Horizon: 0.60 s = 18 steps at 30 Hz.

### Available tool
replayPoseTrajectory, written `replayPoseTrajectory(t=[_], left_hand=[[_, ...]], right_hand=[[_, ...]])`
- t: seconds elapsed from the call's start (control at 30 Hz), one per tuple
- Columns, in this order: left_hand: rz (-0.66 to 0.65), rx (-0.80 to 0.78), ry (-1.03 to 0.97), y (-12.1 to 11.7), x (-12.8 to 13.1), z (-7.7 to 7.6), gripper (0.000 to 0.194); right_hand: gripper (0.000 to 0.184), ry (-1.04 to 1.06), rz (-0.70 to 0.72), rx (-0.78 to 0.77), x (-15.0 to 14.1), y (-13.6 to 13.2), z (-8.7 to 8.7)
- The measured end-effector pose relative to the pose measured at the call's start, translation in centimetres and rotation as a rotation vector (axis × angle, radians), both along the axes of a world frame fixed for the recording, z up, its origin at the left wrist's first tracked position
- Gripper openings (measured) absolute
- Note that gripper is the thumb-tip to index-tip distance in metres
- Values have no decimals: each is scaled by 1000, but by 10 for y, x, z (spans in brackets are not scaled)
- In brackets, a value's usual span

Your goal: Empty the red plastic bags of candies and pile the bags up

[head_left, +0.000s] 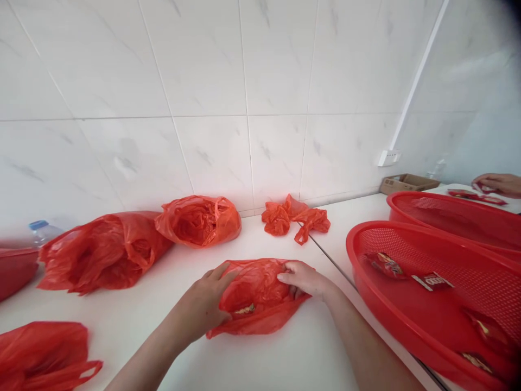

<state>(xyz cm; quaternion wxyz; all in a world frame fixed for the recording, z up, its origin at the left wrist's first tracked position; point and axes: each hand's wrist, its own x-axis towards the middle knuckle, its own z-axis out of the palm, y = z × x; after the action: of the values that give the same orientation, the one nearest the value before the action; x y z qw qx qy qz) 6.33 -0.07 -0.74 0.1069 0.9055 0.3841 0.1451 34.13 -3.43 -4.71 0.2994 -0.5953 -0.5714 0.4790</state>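
A red plastic bag (260, 320) lies on the white table in front of me, its mouth spread towards me. My left hand (205, 304) grips the bag's left edge, with the thumb at the mouth and the fingers over the rim. On the other side my right hand (303, 279) holds the right edge, thumb on top and fingers curled at the plastic. Inside the bag a small item with a beaded-looking, pale pattern (245, 310) shows near the lower left; its kind is unclear.
A red basket (362, 271) at right holds several small wrapped packets (432, 280); a second basket (448, 198) stands behind. Red bags (109, 250) line the tiled wall, with a bottle (43, 231) at left. Another person's hand (499, 184) is at far right, near a cardboard box (407, 182).
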Motion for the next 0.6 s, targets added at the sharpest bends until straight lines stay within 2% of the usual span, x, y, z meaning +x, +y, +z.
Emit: replayPoseTrajectory(t=[0.07, 0.13, 0.2, 0.27, 0.37, 0.47, 0.6], left_hand=[[-33, 96, 10, -1, 4, 1, 66], [-101, 168, -29, -5, 10, 2, 50], [-184, 137, -58, -10, 16, 2, 38], [-230, 63, -64, -16, 22, -1, 34], [-214, 12, -53, -18, 27, -11, 34], [-190, 49, -28, -13, 26, -22, 35], [-248, 175, -114, -14, 22, -30, 27]], right_hand=[[22, -39, -27, 35, -1, 2, -1], [22, -106, -83, 94, -3, 4, -3], [26, -179, -147, 149, -6, 6, -5], [28, -231, -182, 178, -9, 8, -8], [25, -256, -182, 171, -10, 9, -8], [26, -278, -186, 150, -9, 7, -2], [26, -369, -228, 246, -9, -2, 14]])
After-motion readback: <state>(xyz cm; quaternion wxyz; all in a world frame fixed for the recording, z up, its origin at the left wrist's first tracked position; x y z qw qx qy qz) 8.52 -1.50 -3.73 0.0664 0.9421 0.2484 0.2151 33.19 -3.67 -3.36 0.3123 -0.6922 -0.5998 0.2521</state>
